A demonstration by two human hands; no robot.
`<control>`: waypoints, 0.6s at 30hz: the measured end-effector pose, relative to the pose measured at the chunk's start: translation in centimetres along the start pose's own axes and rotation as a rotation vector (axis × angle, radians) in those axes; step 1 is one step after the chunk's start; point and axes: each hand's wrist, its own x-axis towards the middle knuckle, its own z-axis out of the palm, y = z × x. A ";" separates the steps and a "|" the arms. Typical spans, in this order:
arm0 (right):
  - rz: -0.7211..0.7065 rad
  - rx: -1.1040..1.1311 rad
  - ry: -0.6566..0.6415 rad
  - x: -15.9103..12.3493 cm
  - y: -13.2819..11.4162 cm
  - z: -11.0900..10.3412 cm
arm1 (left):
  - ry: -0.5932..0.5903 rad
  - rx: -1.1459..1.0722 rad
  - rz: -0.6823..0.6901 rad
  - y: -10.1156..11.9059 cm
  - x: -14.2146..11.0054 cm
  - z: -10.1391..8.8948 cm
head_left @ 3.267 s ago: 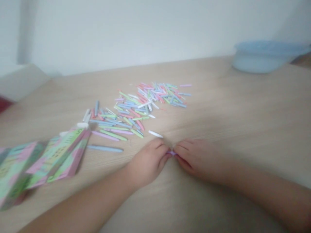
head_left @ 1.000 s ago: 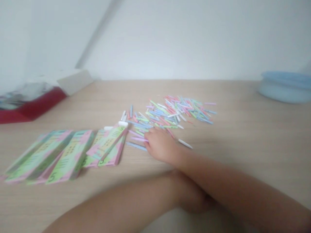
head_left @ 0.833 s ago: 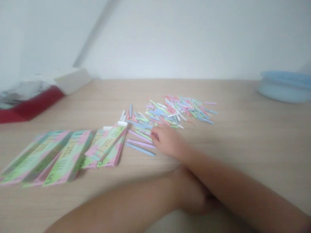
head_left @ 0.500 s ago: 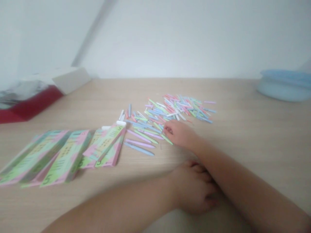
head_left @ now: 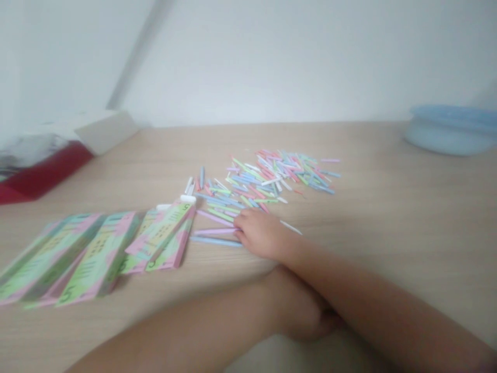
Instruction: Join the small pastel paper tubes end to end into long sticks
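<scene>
Pink-and-green boxes (head_left: 93, 256) are laid left of the stick pile (head_left: 272, 173). Sticks (head_left: 217, 231) at its near edge are touched by the right hand (head_left: 262, 233); nearer than these, the left hand (head_left: 298, 305) is half hidden. Neither grip can be told.

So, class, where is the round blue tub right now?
In the head view, the blue tub sits at the back right of the table, near the wall, well right of the coloured sticks.
</scene>
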 end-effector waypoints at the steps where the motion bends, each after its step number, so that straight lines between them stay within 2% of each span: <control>1: 0.033 0.021 0.034 0.1 0.2 -0.8 | 0.001 0.017 0.018 0.0 0.1 -0.3; 4: 0.135 0.104 0.159 0.3 1.2 -3.8 | 0.000 0.061 0.078 0.1 0.2 -1.0; 6: 0.173 0.238 0.310 0.3 2.1 -5.9 | -0.003 0.072 0.081 0.0 0.2 -1.2; 8: 0.121 0.327 0.495 0.1 2.8 -7.3 | -0.017 0.074 0.074 -0.1 0.1 -1.1; 10: 0.052 0.338 0.602 -0.2 3.2 -8.1 | -0.020 0.078 0.072 -0.2 0.1 -0.9; 12: 0.039 0.317 0.545 -0.7 3.2 -8.4 | -0.015 0.082 0.071 -0.2 0.0 -0.7; 15: 0.022 0.250 0.275 -1.1 2.3 -8.3 | -0.011 0.081 0.067 -0.2 -0.1 -0.6; 16: -0.003 0.235 0.224 -1.2 1.8 -8.3 | -0.006 0.078 0.069 -0.2 -0.2 -0.6; 18: -0.064 0.246 0.237 -1.3 0.8 -8.2 | 0.005 0.075 0.077 -0.2 -0.2 -0.7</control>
